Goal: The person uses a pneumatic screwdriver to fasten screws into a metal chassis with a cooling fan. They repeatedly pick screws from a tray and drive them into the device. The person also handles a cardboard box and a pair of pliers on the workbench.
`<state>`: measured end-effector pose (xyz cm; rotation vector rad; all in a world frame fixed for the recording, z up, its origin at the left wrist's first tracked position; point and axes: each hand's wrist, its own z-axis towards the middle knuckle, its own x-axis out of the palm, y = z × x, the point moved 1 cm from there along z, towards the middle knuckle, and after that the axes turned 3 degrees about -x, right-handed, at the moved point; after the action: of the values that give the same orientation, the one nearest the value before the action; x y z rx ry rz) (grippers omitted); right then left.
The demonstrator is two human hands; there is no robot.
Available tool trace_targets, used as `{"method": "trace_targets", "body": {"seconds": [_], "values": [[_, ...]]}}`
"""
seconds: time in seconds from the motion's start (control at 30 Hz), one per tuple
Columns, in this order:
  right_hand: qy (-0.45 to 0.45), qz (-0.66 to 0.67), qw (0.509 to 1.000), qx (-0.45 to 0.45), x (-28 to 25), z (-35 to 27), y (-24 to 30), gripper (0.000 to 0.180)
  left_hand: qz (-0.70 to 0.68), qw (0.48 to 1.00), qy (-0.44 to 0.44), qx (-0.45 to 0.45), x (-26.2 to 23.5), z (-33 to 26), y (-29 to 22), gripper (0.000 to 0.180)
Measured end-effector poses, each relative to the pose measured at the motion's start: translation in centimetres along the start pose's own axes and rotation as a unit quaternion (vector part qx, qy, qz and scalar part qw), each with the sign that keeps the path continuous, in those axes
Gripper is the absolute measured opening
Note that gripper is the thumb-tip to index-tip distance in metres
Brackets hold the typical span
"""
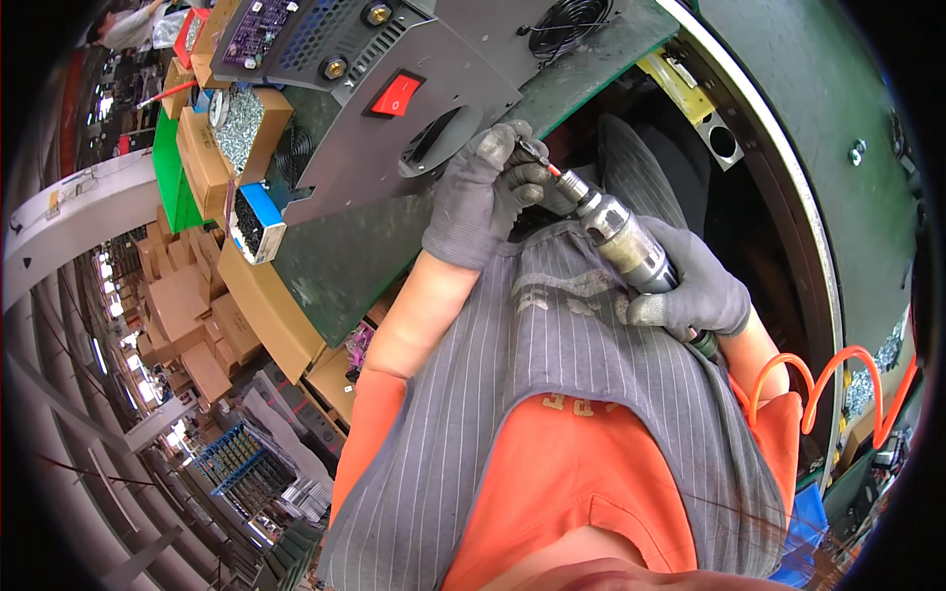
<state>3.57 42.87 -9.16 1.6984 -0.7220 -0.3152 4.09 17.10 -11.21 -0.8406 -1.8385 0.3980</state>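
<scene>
My right hand [695,284], in a dark grey glove, is wrapped round the body of an air screwdriver [623,239]. The tool points up and to the left, and its red-banded bit [552,169] reaches my left hand [485,187]. That hand, in a matching glove, has its fingers pinched together by the bit's tip. A small dark piece shows there, too small to name. Just beyond my left hand lies a grey sheet-metal panel [365,153] with a red rocker switch [397,94] and an oval cutout.
On the left stand a carton of silvery screws [239,128], a blue box of small black parts [258,225] and a green bin [172,177]. An orange coiled hose [808,394] hangs at the right. The green bench [867,227] carries a few loose fasteners. A black fan [570,28] sits at the top.
</scene>
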Motion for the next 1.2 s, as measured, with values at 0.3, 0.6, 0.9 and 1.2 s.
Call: {"method": "trace_targets", "body": {"seconds": [0.3,0.6,0.9,1.2], "values": [[-0.016,-0.052,0.998,-0.004,-0.9,-0.2,0.2,0.07,0.201,0.979,-0.036,0.019,1.6,0.5,-1.3,0.028],[0.038,0.172,0.984,-0.007,-1.6,0.5,-1.7,0.067,0.193,0.98,0.052,0.025,2.3,0.7,-1.4,0.043],[-0.099,0.009,0.994,-0.038,-3.7,2.7,-2.9,0.067,0.785,0.494,0.082,0.366,14.8,-5.0,-11.7,0.05],[-0.071,0.058,0.996,-0.015,-3.3,4.1,-1.9,0.067,0.771,0.619,0.055,-0.137,18.5,4.6,-16.8,0.05]]}}
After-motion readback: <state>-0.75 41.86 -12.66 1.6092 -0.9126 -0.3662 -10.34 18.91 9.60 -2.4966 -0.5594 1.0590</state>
